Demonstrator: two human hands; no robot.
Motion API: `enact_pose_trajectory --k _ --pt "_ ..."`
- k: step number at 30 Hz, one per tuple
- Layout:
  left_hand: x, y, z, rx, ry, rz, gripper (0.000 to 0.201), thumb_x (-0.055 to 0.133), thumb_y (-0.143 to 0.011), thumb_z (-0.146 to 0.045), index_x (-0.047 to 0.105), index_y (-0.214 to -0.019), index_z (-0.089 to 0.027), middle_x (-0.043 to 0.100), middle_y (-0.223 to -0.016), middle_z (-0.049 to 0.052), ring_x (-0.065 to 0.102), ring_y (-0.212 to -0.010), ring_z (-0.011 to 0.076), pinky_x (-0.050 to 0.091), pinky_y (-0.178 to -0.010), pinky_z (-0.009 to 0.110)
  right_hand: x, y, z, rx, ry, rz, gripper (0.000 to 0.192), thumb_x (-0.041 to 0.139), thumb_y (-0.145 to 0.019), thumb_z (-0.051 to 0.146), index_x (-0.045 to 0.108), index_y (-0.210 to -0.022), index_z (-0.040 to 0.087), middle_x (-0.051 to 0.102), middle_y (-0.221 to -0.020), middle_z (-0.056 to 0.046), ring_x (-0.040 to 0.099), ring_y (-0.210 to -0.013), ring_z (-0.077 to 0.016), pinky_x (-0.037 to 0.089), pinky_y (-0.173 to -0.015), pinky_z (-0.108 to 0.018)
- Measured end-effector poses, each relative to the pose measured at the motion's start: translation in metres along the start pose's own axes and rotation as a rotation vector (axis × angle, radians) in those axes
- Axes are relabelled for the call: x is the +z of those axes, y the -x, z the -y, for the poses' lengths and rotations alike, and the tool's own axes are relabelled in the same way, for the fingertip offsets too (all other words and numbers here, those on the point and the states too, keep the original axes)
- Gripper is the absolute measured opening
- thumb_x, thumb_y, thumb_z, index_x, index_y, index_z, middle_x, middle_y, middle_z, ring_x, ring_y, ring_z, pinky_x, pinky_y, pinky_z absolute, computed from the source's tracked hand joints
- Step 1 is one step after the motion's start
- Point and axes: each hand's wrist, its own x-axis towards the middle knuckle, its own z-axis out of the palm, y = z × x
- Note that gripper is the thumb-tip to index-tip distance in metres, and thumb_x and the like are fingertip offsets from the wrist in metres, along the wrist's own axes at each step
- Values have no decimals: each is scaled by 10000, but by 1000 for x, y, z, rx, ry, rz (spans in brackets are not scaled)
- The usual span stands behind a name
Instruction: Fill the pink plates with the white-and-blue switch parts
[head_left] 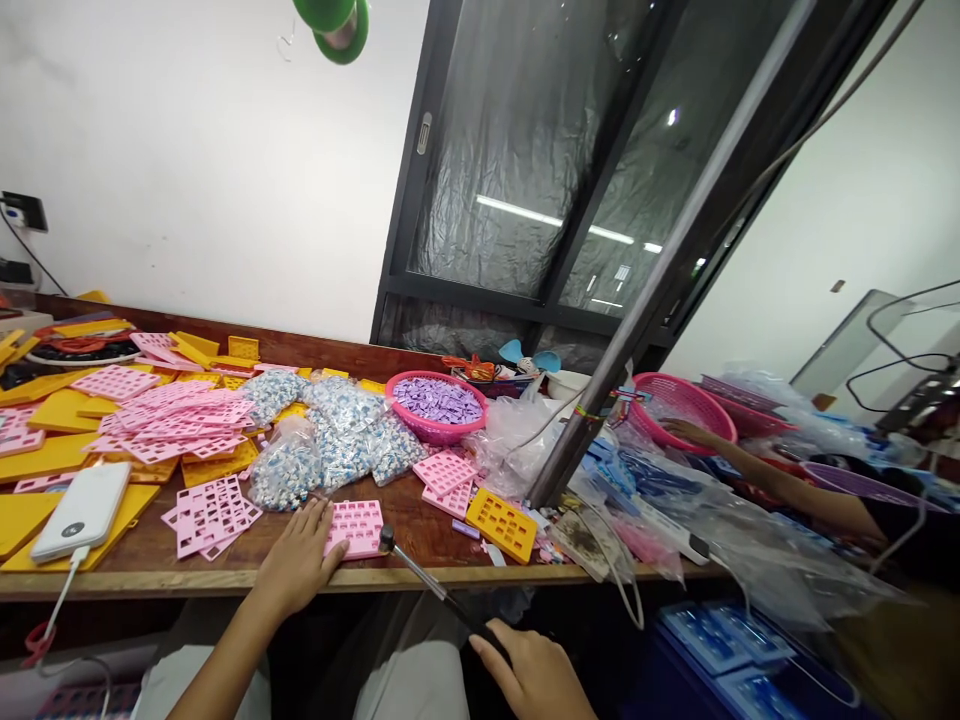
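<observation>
My left hand (300, 560) lies flat, fingers spread, on the left edge of a pink tray (355, 528) near the counter's (420, 545) front edge, pinning it so it cannot slide. My right hand (534, 675), fingers clamped on the handle, holds a small hammer (435, 585), its head resting just beside the tray.

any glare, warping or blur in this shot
Head view: ceiling strip lights glare off the dark window; wide-lens warping tilts the metal pole and bends the table edge; the right hand at the bottom is slightly soft, while the left hand on the pink tray is sharp.
</observation>
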Motion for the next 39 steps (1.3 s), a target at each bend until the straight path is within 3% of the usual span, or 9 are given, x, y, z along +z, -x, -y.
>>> enact_pose_trajectory --k 4,7,12,18,22,25,30,36,39 --pt "1 0 0 -1 10 5 788 328 -1016 -639 398 -1563 -76 336 -1654 197 273 -1559 330 230 -1273 521 5 3 -3 43 -2 -46 517 372 -1018 632 747 -988 277 808 -951 -92 766 -904 -304 533 -775 -349" --pt "1 0 2 -7 24 4 799 319 -1017 -640 399 -1558 -58 349 -1646 213 274 -1556 338 233 -1271 524 4 1 2 59 23 -26 526 386 -1006 642 741 -914 265 796 -847 -84 766 -836 -316 530 -725 -352" --pt "-1 0 8 -8 64 -25 614 269 -1058 -471 434 -1545 -135 426 -1617 164 343 -1521 289 299 -1243 487 9 -6 23 -36 -183 -100 575 325 -1031 656 744 -965 267 794 -902 -72 757 -851 -270 546 -761 -316" --pt "-4 1 6 -7 89 -71 555 351 -1023 -372 490 -1495 -116 499 -1534 176 399 -1456 298 304 -1233 486 27 -14 33 -112 -105 -29 568 358 -1013 675 763 -934 285 794 -844 -74 762 -803 -275 550 -738 -318" --pt "-4 -2 5 -19 120 -97 520 415 -996 -371 551 -1441 -138 526 -1500 163 434 -1418 302 323 -1215 471 28 -13 30 -83 -84 -52 588 344 -1020 677 756 -942 265 789 -807 -69 762 -778 -257 539 -714 -286" --pt "-7 -4 9 -69 155 -143 496 518 -951 -415 602 -1374 -172 600 -1394 147 508 -1324 309 383 -1156 457 20 -10 32 -81 -98 -62 578 383 -1014 677 759 -898 254 782 -780 -59 760 -766 -245 539 -720 -268" --pt "-11 -5 18 -226 217 -226 472 618 -893 -468 660 -1243 -155 685 -1151 131 615 -1095 309 474 -990 442 15 -7 42 -143 -333 -112 559 378 -1034 636 768 -1095 241 806 -964 -86 757 -882 -245 574 -773 -262" --pt "-11 -7 18 -264 263 -270 497 695 -838 -426 645 -1256 -162 668 -1183 117 606 -1121 298 454 -1010 409 35 -13 44 -237 -125 -20 525 399 -1039 606 756 -884 252 784 -770 -41 760 -724 -228 535 -682 -257" --pt "-10 -8 16 -263 274 -282 490 710 -821 -398 645 -1253 -177 666 -1160 107 605 -1120 300 450 -1014 415 40 -16 39 -241 -116 -79 523 402 -1040 606 756 -891 252 782 -766 -42 754 -694 -210 525 -651 -244"
